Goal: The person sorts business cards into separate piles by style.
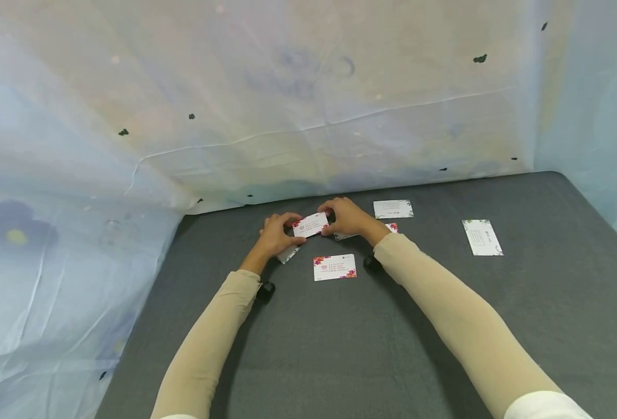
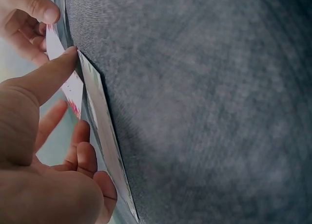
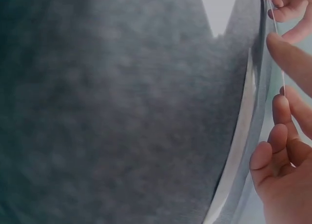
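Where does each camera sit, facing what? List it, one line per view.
Head: on the head, facing forward and down over the gray table; left hand, right hand and beige sleeves show.
Left wrist: worn there, facing the left hand's work at the held card; left hand large at left, right hand partly at upper left.
Right wrist: worn there, facing the right hand's work; right hand at right, left hand partly in the upper-right corner.
Shared: both wrist views show the held card and both hands.

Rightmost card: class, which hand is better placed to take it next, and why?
Probably the right hand: it is nearer the rightmost card, the left hand being farther off. Both hold another card, so the right should first let go.
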A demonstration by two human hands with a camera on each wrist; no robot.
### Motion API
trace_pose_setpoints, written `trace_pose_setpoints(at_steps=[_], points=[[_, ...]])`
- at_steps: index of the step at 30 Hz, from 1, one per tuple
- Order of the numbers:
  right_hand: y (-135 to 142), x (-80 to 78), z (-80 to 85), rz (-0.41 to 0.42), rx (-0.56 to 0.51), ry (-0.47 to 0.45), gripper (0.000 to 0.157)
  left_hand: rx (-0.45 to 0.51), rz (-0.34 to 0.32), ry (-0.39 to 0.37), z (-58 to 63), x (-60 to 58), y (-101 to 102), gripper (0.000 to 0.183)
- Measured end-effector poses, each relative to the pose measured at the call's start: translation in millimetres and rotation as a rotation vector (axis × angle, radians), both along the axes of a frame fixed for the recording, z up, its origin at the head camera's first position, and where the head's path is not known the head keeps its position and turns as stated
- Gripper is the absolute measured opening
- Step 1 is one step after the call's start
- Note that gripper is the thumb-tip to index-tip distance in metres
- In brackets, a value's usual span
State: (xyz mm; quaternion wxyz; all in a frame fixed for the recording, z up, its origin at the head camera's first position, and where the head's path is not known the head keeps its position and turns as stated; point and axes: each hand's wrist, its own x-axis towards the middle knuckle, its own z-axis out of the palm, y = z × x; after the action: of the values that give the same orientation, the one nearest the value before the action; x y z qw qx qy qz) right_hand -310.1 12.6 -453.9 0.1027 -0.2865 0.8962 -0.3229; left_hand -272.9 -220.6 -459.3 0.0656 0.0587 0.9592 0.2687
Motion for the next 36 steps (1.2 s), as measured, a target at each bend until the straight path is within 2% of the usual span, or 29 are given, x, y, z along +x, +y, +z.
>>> trace_pose_setpoints(at_steps=[8, 16, 24, 30, 36], points=[[-1, -0.3, -3.6, -0.014, -0.038, -0.001, 0.064, 0.002, 0.024, 0.013, 0.1, -0.3, -2, 0.066], [2, -0.4, -1.3, -0.037, -0.069, -0.028, 0.063, -0.030, 0.016, 0.043, 2.0, -0.7, 1, 0.063], [3, 0.4, -3.0, -0.032, -0.037, -0.028, 0.063, -0.045, 0.012, 0.055, 2.5, -1.2, 3, 0.064], [0, 1.5, 0.6, -0.039, -0.029, -0.013, 0.063, -0.040, 0.011, 0.105, 3.3, -2.4, 1, 0.065], [-6, 0.8, -3.8, -0.045, 0.005, -0.001, 0.063, -0.062, 0.008, 0.127, 2.6, -1.6, -4, 0.066]])
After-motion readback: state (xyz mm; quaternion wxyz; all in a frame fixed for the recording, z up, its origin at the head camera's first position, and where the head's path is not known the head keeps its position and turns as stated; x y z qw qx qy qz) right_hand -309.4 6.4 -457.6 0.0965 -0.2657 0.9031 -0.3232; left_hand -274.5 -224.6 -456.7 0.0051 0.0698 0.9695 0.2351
